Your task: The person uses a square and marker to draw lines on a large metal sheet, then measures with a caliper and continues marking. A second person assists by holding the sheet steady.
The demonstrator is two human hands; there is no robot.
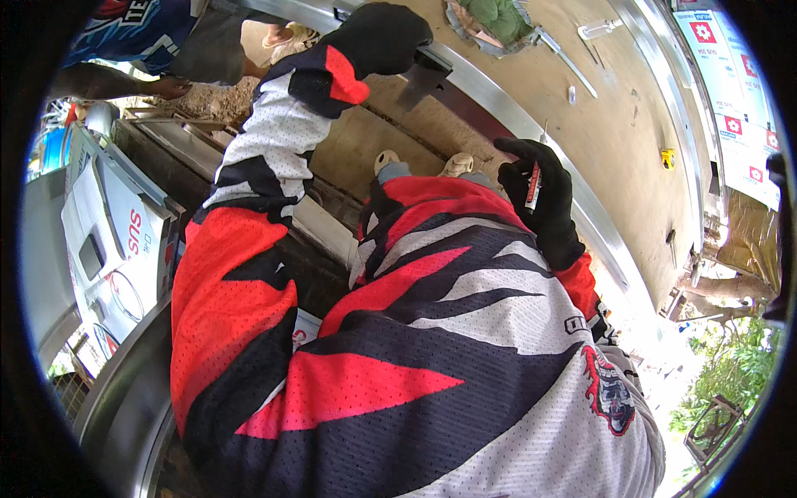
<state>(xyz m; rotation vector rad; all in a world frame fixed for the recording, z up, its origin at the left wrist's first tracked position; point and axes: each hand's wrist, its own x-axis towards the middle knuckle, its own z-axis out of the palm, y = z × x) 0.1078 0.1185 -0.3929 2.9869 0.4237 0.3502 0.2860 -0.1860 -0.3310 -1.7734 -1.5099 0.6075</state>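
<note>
My right hand [544, 195], in a black glove, closes around a slim marker pen [533, 187] with a white and red barrel. A thin pale tip [544, 134] sticks up past its fingers. This hand is beside a long shiny metal bar [594, 212] along the near edge of a tan work table [614, 124]. Farther left, my gloved left hand [383, 37] is closed at the bar's far end, next to a dark squarish metal piece [427, 76]. What its fingers hold is hidden.
On the table lie a green bundle [498, 21], a thin metal rod [569, 62], a clear bottle [599, 30] and a small yellow tape measure [667, 158]. Film-covered metal panels [116, 224] lean at the left. Another person [207, 41] is at the upper left.
</note>
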